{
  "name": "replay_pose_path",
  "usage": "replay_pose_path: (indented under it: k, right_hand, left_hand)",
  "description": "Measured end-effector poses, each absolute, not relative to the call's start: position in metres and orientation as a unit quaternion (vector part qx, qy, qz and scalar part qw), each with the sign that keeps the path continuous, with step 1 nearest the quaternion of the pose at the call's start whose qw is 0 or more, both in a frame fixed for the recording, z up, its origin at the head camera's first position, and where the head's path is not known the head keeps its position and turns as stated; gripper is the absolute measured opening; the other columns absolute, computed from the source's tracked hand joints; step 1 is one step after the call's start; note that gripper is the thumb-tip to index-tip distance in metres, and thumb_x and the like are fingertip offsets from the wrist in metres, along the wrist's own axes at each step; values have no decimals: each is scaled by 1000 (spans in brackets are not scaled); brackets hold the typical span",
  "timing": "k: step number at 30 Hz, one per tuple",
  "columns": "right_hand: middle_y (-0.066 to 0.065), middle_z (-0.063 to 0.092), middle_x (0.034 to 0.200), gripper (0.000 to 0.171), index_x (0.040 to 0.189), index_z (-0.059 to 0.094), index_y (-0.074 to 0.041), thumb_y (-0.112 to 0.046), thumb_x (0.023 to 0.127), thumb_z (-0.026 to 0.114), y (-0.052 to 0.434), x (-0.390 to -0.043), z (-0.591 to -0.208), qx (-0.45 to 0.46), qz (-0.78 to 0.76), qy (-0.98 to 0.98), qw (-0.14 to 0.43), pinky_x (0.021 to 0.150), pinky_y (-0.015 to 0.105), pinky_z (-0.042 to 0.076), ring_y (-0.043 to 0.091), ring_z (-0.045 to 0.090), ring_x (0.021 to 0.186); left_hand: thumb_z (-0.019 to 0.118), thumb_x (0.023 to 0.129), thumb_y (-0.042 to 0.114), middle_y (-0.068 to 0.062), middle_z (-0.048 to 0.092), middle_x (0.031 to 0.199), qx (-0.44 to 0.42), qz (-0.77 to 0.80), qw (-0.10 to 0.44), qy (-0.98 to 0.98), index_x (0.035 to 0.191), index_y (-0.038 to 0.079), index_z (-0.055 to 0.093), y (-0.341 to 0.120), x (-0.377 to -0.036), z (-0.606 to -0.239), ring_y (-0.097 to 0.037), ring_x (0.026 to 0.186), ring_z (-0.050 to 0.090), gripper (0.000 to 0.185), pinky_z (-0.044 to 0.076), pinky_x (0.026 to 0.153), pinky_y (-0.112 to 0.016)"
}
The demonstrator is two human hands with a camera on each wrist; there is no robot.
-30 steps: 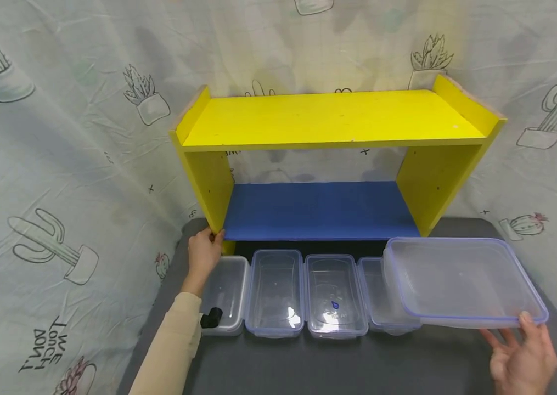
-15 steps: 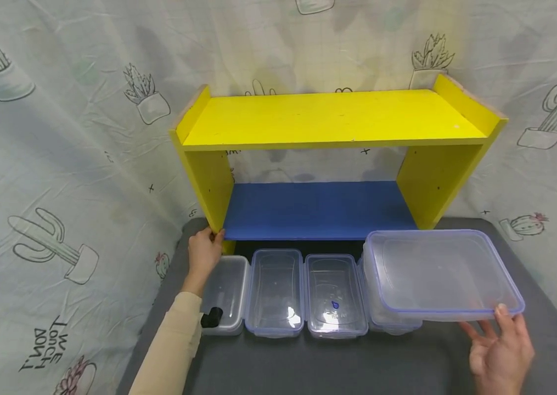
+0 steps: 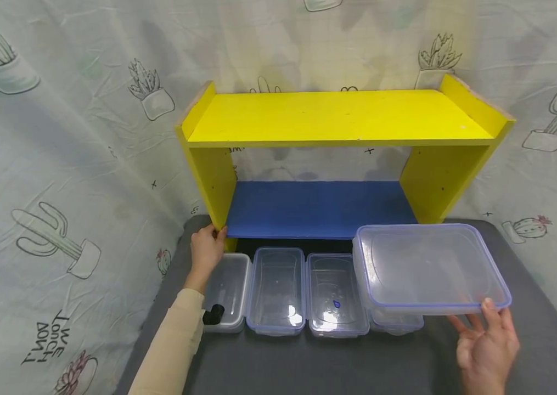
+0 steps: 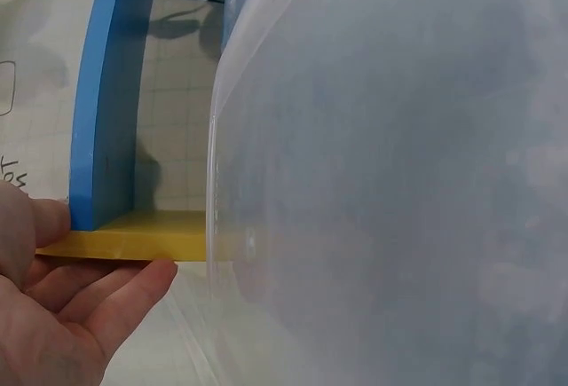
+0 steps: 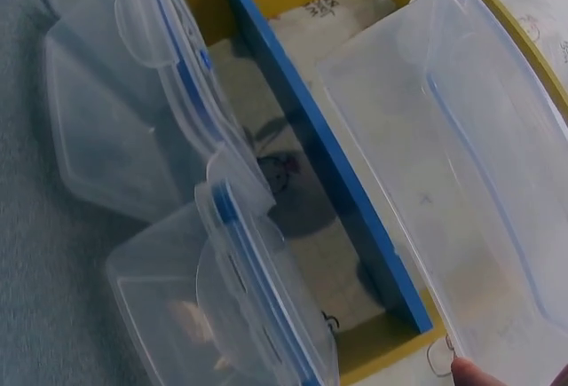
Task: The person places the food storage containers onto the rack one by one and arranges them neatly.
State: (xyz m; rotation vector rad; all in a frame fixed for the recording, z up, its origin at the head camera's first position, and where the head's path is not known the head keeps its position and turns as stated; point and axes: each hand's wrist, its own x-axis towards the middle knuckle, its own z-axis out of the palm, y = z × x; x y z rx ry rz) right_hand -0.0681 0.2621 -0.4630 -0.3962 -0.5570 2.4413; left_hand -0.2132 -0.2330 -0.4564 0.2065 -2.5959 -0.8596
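My right hand (image 3: 480, 318) holds a large clear plastic container (image 3: 428, 269) by its near rim, thumb on top and fingers underneath, in the air over the right end of a row of small containers. The right wrist view shows this large container (image 5: 461, 164) beside the shelf's blue board (image 5: 319, 146). My left hand (image 3: 211, 237) grips the bottom front of the yellow shelf's (image 3: 337, 118) left side panel. In the left wrist view, the left hand (image 4: 53, 306) pinches the yellow panel edge (image 4: 133, 244).
Several small clear containers (image 3: 276, 288) stand side by side on the grey table (image 3: 357, 367) before the shelf; the rightmost (image 3: 397, 321) is half hidden under the large one. The blue lower board (image 3: 318, 208) is bare. Cactus-print cloth (image 3: 61, 164) hangs behind and at both sides.
My right hand has carried the large container to the left and a little toward the shelf, further over the rightmost small container. The left hand has stayed on the shelf.
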Motion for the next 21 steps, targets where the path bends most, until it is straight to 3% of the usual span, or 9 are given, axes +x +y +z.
replay_pose_path:
  k: [13, 21]
  right_hand:
    - [12, 63, 90, 20, 112, 62, 4, 6, 95, 53, 242, -75, -459, -154, 929, -199, 270, 50, 45, 55, 27, 67, 73]
    - [12, 63, 88, 23, 116, 60, 6, 7, 93, 54, 229, -83, -454, -140, 927, -208, 279, 51, 46, 56, 26, 67, 75]
  left_hand:
    - [63, 95, 27, -14, 68, 67, 71, -315, 205, -924, 77, 3, 67, -235, -214, -457, -26, 55, 58, 30, 45, 54, -36]
    - [64, 95, 27, -14, 67, 67, 69, -319, 205, -923, 78, 3, 67, -235, -214, -457, -27, 56, 58, 30, 43, 54, -35]
